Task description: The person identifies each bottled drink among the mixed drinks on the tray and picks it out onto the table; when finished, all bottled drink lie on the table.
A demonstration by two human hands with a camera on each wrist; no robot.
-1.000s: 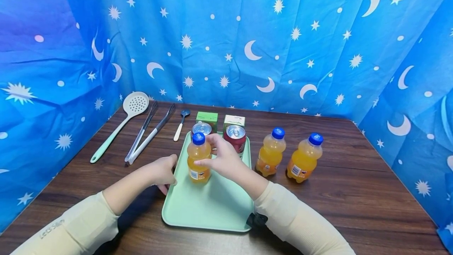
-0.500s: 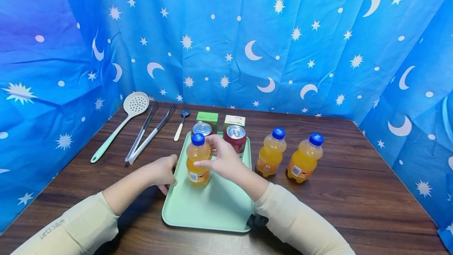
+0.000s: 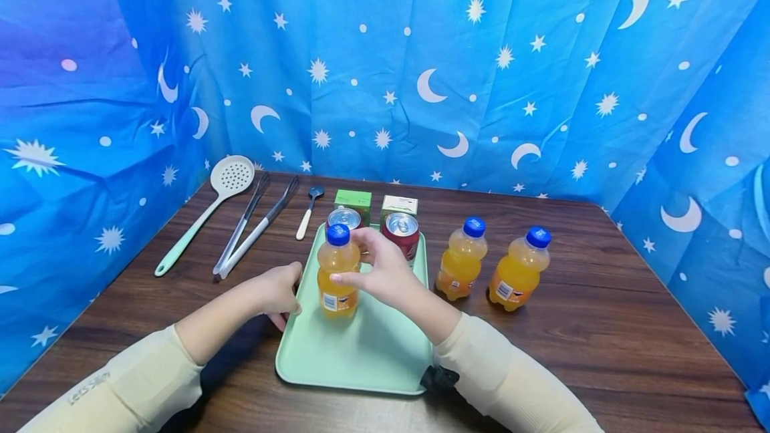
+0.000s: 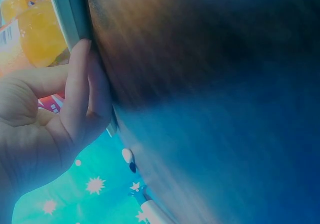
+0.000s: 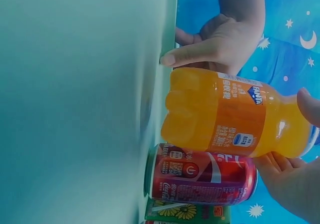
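Observation:
My right hand (image 3: 385, 272) holds an orange soda bottle (image 3: 338, 279) with a blue cap, thumb on the near side and fingers behind. The bottle stands upright over the left part of a pale green tray (image 3: 349, 359); whether its base touches the tray I cannot tell. At the tray's left edge, my left hand (image 3: 277, 291) grips the rim, with the thumb on the rim and fingers outside, as the left wrist view shows. Right behind the bottle is a red soda can (image 5: 205, 176). Another red can (image 3: 402, 232) stands to its right on the tray.
Two green drink cartons, one left (image 3: 353, 200) and one right (image 3: 400, 206), stand behind the cans. Two more orange soda bottles (image 3: 462, 259) stand right of the tray. A skimmer (image 3: 231, 177), metal tongs (image 3: 255, 236) and a small spoon (image 3: 305, 222) lie at the left.
The held bottle's base has come slightly lower in the head view, a little nearer to the tray's front. My left hand stays on the rim.

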